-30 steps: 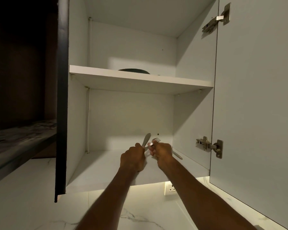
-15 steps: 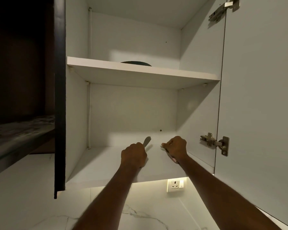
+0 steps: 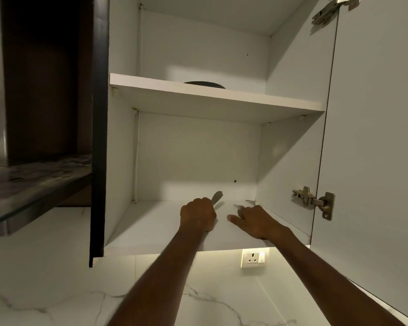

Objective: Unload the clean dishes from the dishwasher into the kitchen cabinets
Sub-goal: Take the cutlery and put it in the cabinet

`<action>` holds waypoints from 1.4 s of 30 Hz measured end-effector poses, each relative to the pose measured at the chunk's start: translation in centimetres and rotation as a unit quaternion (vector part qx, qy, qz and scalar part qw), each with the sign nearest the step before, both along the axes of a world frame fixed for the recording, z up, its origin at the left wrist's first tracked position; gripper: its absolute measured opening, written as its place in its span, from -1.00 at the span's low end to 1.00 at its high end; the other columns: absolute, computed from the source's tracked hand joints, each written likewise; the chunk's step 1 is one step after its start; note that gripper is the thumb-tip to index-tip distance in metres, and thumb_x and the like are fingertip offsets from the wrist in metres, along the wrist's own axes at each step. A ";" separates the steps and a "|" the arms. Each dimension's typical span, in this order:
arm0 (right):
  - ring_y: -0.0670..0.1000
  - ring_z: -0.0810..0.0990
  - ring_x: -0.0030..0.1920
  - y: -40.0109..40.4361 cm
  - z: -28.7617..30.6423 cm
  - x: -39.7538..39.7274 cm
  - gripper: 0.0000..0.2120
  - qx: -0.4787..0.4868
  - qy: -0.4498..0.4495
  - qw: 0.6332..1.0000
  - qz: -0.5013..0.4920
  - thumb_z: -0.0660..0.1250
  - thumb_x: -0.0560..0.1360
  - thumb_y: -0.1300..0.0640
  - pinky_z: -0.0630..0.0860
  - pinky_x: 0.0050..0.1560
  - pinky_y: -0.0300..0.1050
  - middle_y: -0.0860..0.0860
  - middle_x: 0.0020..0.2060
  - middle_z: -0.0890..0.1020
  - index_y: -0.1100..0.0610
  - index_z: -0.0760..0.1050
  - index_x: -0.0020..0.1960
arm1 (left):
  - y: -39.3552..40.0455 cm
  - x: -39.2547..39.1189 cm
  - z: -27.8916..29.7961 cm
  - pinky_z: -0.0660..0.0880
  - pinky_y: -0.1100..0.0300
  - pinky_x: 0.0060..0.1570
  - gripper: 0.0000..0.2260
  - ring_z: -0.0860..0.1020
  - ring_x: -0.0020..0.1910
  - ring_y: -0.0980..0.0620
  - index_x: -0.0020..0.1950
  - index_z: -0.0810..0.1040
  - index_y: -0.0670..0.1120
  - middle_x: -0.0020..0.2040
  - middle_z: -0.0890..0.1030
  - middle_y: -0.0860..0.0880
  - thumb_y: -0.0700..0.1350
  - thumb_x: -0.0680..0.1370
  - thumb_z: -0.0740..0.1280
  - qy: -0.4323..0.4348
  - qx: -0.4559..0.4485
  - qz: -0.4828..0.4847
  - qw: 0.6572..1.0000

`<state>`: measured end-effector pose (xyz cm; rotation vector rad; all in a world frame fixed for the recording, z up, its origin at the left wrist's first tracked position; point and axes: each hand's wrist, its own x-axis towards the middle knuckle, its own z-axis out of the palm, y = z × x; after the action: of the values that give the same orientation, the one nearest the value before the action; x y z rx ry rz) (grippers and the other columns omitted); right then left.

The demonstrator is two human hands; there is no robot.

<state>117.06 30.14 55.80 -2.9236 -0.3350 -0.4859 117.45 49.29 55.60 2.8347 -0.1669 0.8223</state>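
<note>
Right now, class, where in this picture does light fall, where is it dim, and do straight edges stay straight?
Head view: a bright patch on the cabinet's back wall, a warm glow round the socket, the left alcove dark; the knife casts a shadow; the door edge leans from wide-angle distortion.

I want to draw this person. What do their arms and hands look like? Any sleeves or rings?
Both arms are bare as far as the picture shows, with no sleeves. The left hand and right hand show no gloves, watch or bracelets. Rings can't be told.
</note>
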 end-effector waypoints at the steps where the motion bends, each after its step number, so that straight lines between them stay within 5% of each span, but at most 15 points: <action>1: 0.12 0.60 0.18 0.1 0.0 0.1 -0.41 0.008 0.030 0.999 -0.011 0.04 0.64 -0.39 0.49 0.19 0.02 0.19 0.08 0.68 0.02 0.37 -0.32 | 0.0 0.0 0.0 0.40 0.13 -0.11 -0.83 0.65 0.06 -0.14 0.14 0.55 -0.10 0.06 0.64 -0.08 -0.07 0.63 0.24 -0.001 0.001 0.001 1.000; 3: 0.14 0.55 0.32 0.3 0.2 0.9 -0.29 0.004 0.068 0.997 -0.036 -0.04 0.56 -0.53 0.46 0.31 0.06 0.20 0.25 0.63 0.05 0.53 -0.20 | -0.1 0.0 -0.1 0.38 0.14 -0.11 -0.83 0.65 0.05 -0.14 0.14 0.54 -0.10 0.05 0.64 -0.07 -0.08 0.62 0.25 -0.009 0.002 0.003 1.000; 4: 0.16 0.49 0.42 0.4 0.3 1.5 -0.06 -0.007 0.076 0.996 -0.041 -0.16 0.45 -0.64 0.42 0.40 0.09 0.19 0.36 0.58 0.12 0.63 -0.02 | -0.1 0.0 -0.2 0.38 0.14 -0.11 -0.83 0.66 0.05 -0.14 0.13 0.54 -0.10 0.05 0.64 -0.07 -0.08 0.62 0.24 -0.011 0.002 0.003 1.000; 7: 0.20 0.29 0.57 0.3 0.0 5.5 0.46 -0.040 0.080 0.995 -0.034 -0.41 0.09 -0.79 0.24 0.56 0.14 0.19 0.55 0.40 0.20 0.54 0.41 | 0.1 0.2 -0.3 0.39 0.14 -0.11 -0.83 0.66 0.05 -0.14 0.13 0.53 -0.10 0.04 0.64 -0.07 -0.06 0.63 0.24 -0.016 0.000 -0.001 1.000; 14: 0.23 0.31 0.58 -0.1 -1.1 8.7 0.53 -0.070 0.054 0.995 -0.041 -0.48 0.08 -0.78 0.21 0.57 0.17 0.22 0.58 0.34 0.28 0.40 0.52 | 0.1 0.5 -0.4 0.39 0.14 -0.13 -0.82 0.66 0.01 -0.14 0.11 0.55 -0.09 0.02 0.64 -0.06 -0.02 0.60 0.28 -0.011 -0.009 -0.002 1.000; 16: 0.23 0.33 0.56 0.3 -0.7 6.8 0.36 -0.049 0.023 0.998 -0.032 -0.38 0.25 -0.73 0.24 0.55 0.15 0.21 0.53 0.41 0.28 0.41 0.50 | 0.1 0.3 -0.2 0.40 0.14 -0.12 -0.82 0.66 0.01 -0.14 0.12 0.55 -0.09 0.01 0.63 -0.06 -0.04 0.59 0.28 -0.002 -0.018 -0.002 1.000; 19: 0.18 0.44 0.47 1.4 0.4 3.9 -0.37 0.051 -0.153 0.987 0.000 0.07 0.70 -0.28 0.31 0.48 0.07 0.15 0.43 0.53 0.22 0.52 0.41 | 0.1 0.2 -0.1 0.40 0.12 -0.13 -0.87 0.65 0.03 -0.15 0.09 0.50 -0.09 0.01 0.62 -0.07 -0.08 0.59 0.27 -0.002 -0.045 -0.012 0.999; 21: 0.13 0.68 0.15 2.7 1.5 2.6 -0.63 0.196 -0.243 0.950 0.014 0.22 0.70 -0.08 0.51 0.22 -0.05 0.08 0.06 0.74 0.13 0.71 0.12 | 0.0 0.1 0.1 0.39 0.12 -0.15 -0.94 0.65 0.01 -0.15 0.04 0.42 -0.08 0.00 0.62 -0.07 -0.11 0.61 0.24 -0.022 -0.060 -0.017 0.998; 23: 0.03 0.74 -0.16 4.8 2.5 1.7 -0.63 0.317 -0.159 0.935 0.016 0.32 0.66 -0.06 0.55 -0.02 -0.13 0.01 -0.26 0.75 0.12 0.75 -0.14 | -0.2 -0.3 0.6 0.37 0.10 -0.19 -0.92 0.66 -0.02 -0.15 0.08 0.40 -0.10 -0.02 0.62 -0.08 -0.11 0.64 0.19 -0.049 -0.058 -0.017 0.997; 26: 0.01 0.73 -0.27 7.6 2.8 1.2 -0.61 0.445 -0.009 0.895 -0.011 0.42 0.55 -0.16 0.65 -0.13 -0.09 0.00 -0.37 0.73 0.13 0.72 -0.24 | -0.2 -0.9 0.6 0.36 0.08 -0.21 -0.81 0.65 -0.05 -0.16 0.16 0.37 -0.15 -0.02 0.63 -0.08 -0.07 0.63 0.21 -0.054 -0.071 -0.045 0.995; 30: 0.00 0.67 -0.30 8.7 2.0 1.4 -0.77 0.590 0.017 0.807 -0.008 0.52 0.50 0.06 0.62 -0.25 -0.14 0.07 -0.35 0.71 0.19 0.69 -0.25 | 0.2 -0.9 0.4 0.39 0.08 -0.17 -0.73 0.64 -0.01 -0.17 0.16 0.34 -0.14 0.03 0.61 -0.09 -0.05 0.57 0.31 -0.021 -0.088 -0.070 0.993; 35: 0.03 0.74 -0.28 7.2 1.9 2.5 -0.89 0.719 -0.026 0.694 -0.034 0.48 0.54 0.20 0.70 -0.20 -0.07 0.11 -0.28 0.75 0.21 0.73 -0.12 | 0.1 -0.4 0.3 0.38 0.08 -0.15 -0.81 0.63 0.03 -0.19 0.15 0.37 -0.14 0.05 0.62 -0.13 -0.03 0.69 0.15 -0.045 -0.104 -0.056 0.992; 37: 0.02 0.74 -0.27 6.1 1.7 3.3 -0.85 0.691 -0.078 0.715 -0.074 0.44 0.59 0.15 0.70 -0.12 -0.06 0.03 -0.31 0.73 0.17 0.74 -0.09 | 0.2 -0.1 0.4 0.41 0.08 -0.14 -0.86 0.65 0.04 -0.17 0.15 0.39 -0.14 0.06 0.64 -0.12 -0.09 0.69 0.14 -0.050 -0.142 -0.020 0.988; 42: 0.05 0.74 -0.20 5.3 0.8 4.3 -0.79 0.484 -0.089 0.868 -0.062 0.46 0.58 0.10 0.65 -0.07 -0.07 0.08 -0.26 0.75 0.21 0.76 -0.13 | 0.3 0.4 0.3 0.55 0.06 -0.05 -0.87 0.68 0.04 -0.12 0.12 0.45 -0.13 0.04 0.67 -0.08 -0.20 0.65 0.14 -0.021 -0.147 0.040 0.988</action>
<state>121.39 35.43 56.61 -1.9226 0.0828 -0.6872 117.85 49.58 55.87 2.5625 0.0603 0.8464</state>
